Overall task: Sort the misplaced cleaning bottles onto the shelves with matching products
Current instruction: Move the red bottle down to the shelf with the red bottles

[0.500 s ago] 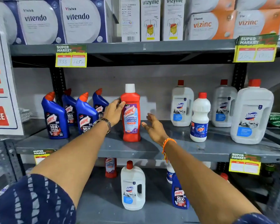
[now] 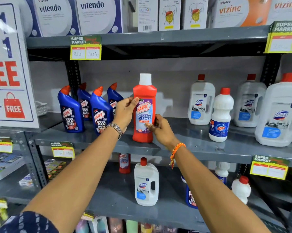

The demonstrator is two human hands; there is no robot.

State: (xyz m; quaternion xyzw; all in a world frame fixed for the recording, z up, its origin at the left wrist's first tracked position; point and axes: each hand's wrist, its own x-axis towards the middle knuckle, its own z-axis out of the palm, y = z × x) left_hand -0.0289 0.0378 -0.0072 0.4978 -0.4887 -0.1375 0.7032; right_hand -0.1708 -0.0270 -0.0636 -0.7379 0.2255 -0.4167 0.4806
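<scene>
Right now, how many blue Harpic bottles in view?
5: four blue Harpic bottles grouped left on the middle shelf, one below, half hidden by the right forearm. More may be hidden.

Both hands point(image 2: 125, 111) point(image 2: 160, 130) forward, fingers point(image 2: 133, 100) curled.

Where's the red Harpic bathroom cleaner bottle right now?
Head view, centre: the red Harpic bottle stands on the middle shelf between the blue Harpic bottles and white Domex jugs, both hands on it.
</scene>
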